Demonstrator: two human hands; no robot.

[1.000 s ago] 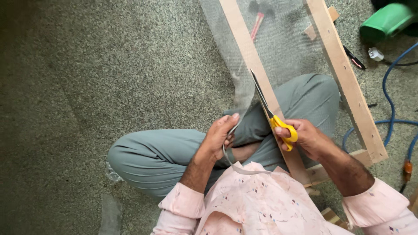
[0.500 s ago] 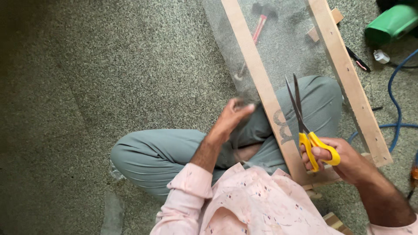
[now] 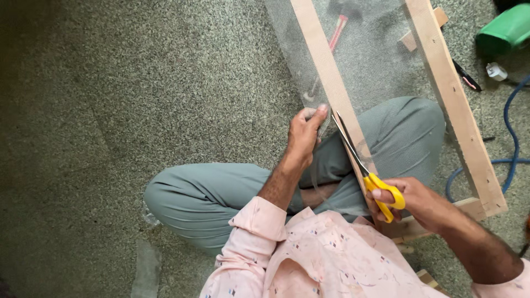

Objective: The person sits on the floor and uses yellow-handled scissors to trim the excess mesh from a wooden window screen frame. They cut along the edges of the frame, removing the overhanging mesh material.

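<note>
Pinching the mesh (image 3: 353,60) edge taut, your left hand (image 3: 302,134) steadies it; your right hand (image 3: 411,201) grips the scissors (image 3: 364,165)—keep blades along the wooden frame (image 3: 331,83).

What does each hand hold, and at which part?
Right hand holds scissors by the yellow handles; left hand pinches the mesh edge.
</note>
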